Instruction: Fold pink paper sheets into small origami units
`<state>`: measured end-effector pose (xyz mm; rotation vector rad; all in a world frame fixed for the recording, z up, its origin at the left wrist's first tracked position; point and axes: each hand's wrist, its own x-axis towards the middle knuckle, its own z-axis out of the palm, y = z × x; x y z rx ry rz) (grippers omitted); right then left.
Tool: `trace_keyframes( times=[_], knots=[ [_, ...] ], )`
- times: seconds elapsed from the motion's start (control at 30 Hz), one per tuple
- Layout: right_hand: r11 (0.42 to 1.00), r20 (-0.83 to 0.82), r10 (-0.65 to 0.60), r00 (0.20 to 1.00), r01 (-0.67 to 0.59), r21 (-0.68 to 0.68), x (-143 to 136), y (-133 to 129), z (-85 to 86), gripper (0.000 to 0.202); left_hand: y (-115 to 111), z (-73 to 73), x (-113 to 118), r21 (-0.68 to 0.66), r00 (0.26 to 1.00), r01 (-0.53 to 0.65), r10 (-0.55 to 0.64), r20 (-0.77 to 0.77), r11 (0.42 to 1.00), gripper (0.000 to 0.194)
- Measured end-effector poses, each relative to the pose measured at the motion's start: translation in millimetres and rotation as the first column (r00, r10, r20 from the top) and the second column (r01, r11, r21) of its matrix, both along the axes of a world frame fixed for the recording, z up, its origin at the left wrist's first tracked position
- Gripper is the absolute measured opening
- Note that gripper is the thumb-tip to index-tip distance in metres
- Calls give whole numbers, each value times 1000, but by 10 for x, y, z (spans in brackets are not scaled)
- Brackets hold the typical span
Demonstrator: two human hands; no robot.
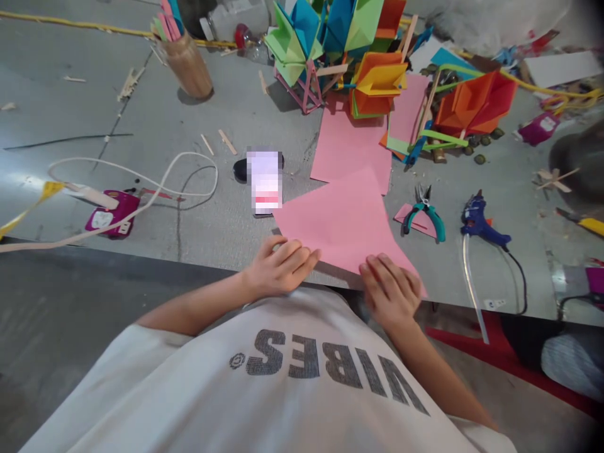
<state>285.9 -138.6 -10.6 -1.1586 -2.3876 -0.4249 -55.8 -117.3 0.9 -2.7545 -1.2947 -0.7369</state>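
Note:
A pink paper sheet (pixel 340 217) lies at the table's front edge, its near side curving up between my hands. My left hand (pixel 284 264) is closed on the sheet's near left corner, fingers curled and pressed together. At the near right part of the same sheet, my right hand (pixel 392 286) grips the edge, its thumb hidden beneath. Behind it, a second pink sheet (pixel 352 148) lies flat, partly overlapped by the first. A phone (pixel 267 181) with a blurred screen rests just left of the paper.
Folded paper shapes (pixel 377 82) stand at the back. Pliers (pixel 423 217) and a blue glue gun (pixel 486 223) lie to the right. On the left are a white cable (pixel 177 170), a magenta power block (pixel 113 214) and a brown cup (pixel 189 69) of paper strips.

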Motion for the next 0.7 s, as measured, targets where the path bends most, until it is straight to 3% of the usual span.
trace_keyframes(
  times=[0.1,0.23,0.37,0.43,0.53,0.7],
  knots=[
    [985,-3,3,1000,-3,-170,-92,-62,-195,67,-212,-153,94,-69,991,-98,91,-100,993,38],
    [959,-17,-59,998,52,-279,-85,-89,-225,68,-351,-210,146,-201,975,-42,-3,-220,979,58],
    [940,7,-56,998,55,-338,-195,-89,-186,56,-383,-251,134,-210,934,-4,-71,-350,978,71],
    [931,49,33,998,-13,-364,-328,-84,-195,52,-384,-285,132,-190,936,3,-69,-344,982,67],
    [895,79,177,981,-128,-427,-519,-77,-239,60,-383,-326,131,-200,953,-5,-55,-297,980,66],
    [889,65,149,987,-105,-446,-487,-136,-296,65,-381,-302,112,-267,963,-27,-46,-265,963,67]
  ],
)
